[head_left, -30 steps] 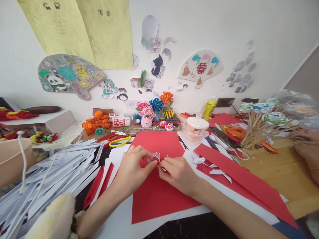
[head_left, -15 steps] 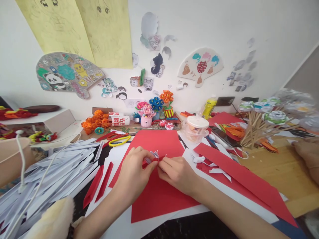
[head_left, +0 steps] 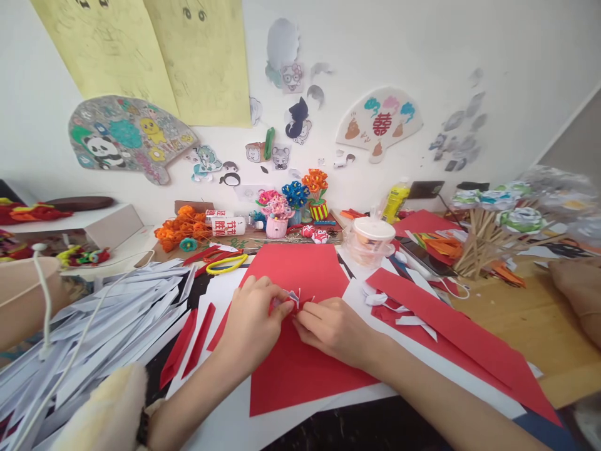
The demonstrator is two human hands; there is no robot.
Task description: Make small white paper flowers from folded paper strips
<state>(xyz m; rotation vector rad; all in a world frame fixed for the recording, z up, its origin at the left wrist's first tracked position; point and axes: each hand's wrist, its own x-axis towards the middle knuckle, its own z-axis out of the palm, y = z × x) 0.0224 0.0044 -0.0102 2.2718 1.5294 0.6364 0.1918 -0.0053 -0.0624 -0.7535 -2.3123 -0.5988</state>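
Over the large red paper sheet (head_left: 300, 376), my left hand (head_left: 257, 316) pinches a small folded red and white paper piece (head_left: 293, 297) between thumb and fingers. My right hand (head_left: 331, 326) is closed just beside it, fingertips pressed together at the piece's right side. Most of the paper is covered by my fingers, so its full shape is hidden. Whether the right fingertips grip the same piece or a separate bit is unclear. White paper (head_left: 282, 432) lies under the red sheet.
Folded white paper strips (head_left: 117, 326) are heaped at left, near red strips (head_left: 200, 338) and yellow-handled scissors (head_left: 226, 264). A lidded plastic cup (head_left: 373, 232), a red paper band (head_left: 446, 326) and paper flowers on sticks (head_left: 474, 244) stand or lie rightward. Another person's hand (head_left: 577, 288) is at far right.
My right hand's fingertips have come slightly away from the left hand's. The left hand has turned a little around the folded paper. The view has shifted slightly.
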